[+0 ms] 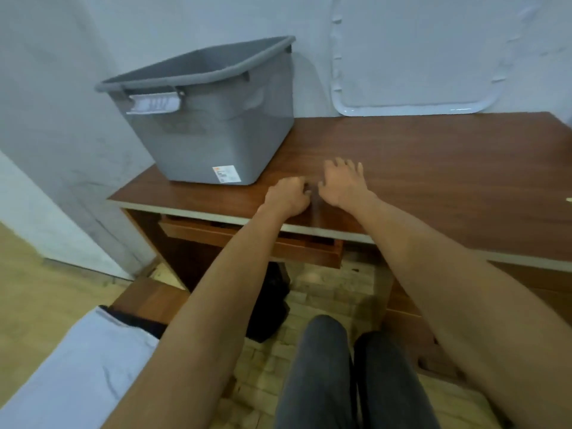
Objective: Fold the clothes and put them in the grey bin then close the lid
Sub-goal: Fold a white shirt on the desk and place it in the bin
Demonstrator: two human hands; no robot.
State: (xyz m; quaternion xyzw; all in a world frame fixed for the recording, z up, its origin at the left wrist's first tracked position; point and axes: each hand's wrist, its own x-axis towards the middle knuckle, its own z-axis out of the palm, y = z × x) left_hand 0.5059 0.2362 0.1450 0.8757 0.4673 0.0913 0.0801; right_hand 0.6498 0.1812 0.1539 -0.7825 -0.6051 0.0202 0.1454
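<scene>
Grey bin (213,125) blocks the table's (448,168) left rear; its mouth is open, free from above. Lid (411,57) leans on the wall, right rear. Bare wood runs rightward from the bin. Shelf (235,236) juts below the front edge.

The bin (223,131) is grey with a white handle (153,103) and white sticker (226,174); the lid (418,57) is white; the desk (448,168) shows reddish-brown wood grain.
</scene>
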